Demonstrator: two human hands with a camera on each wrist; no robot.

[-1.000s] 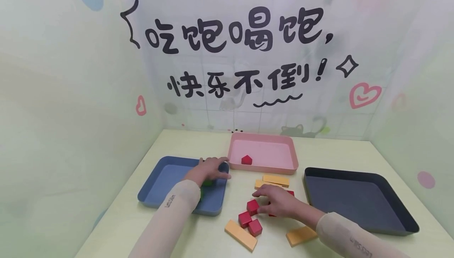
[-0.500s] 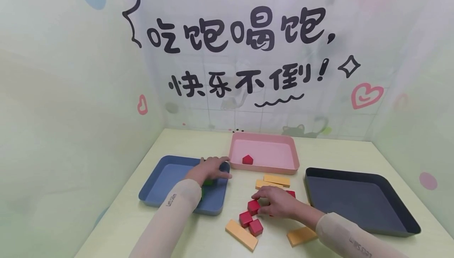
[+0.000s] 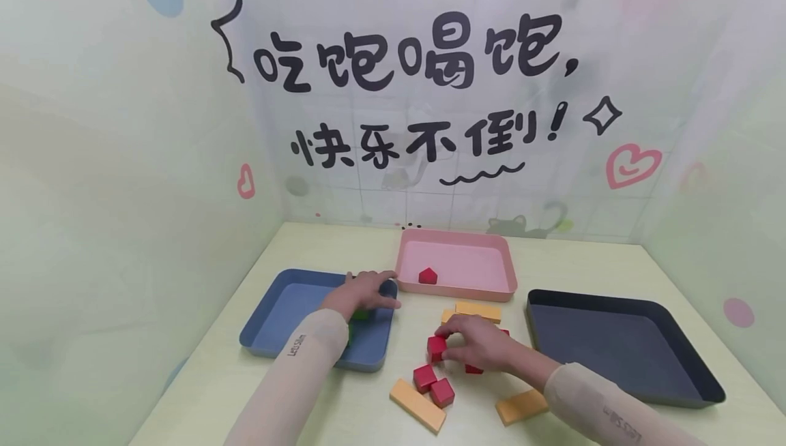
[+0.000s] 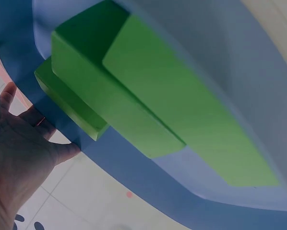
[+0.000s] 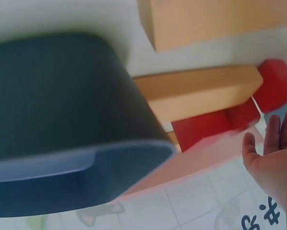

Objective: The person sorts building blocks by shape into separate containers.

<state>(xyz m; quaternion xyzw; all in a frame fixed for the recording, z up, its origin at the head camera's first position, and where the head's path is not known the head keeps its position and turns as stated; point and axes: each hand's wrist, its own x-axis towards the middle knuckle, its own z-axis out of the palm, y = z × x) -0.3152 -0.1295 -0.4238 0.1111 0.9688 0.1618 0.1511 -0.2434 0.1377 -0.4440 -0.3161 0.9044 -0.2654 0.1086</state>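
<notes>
In the head view my left hand rests at the right end of the blue tray, fingers and thumb spread. The left wrist view shows its fingertips by the tray's rim, with several green blocks inside. My right hand pinches a red cube between thumb and fingers, at the table's middle. Two more red cubes lie just in front of it. Other red blocks are partly hidden under and behind the hand. In the right wrist view the held cube is mostly cut off at the edge.
A pink tray at the back holds one red block. On the right stands a dark grey tray. Yellow blocks lie in front, beside the right forearm and behind the right hand.
The right hand has closed on the red cube and shifted it slightly away from the two cubes in front. The left hand has stayed in place.
</notes>
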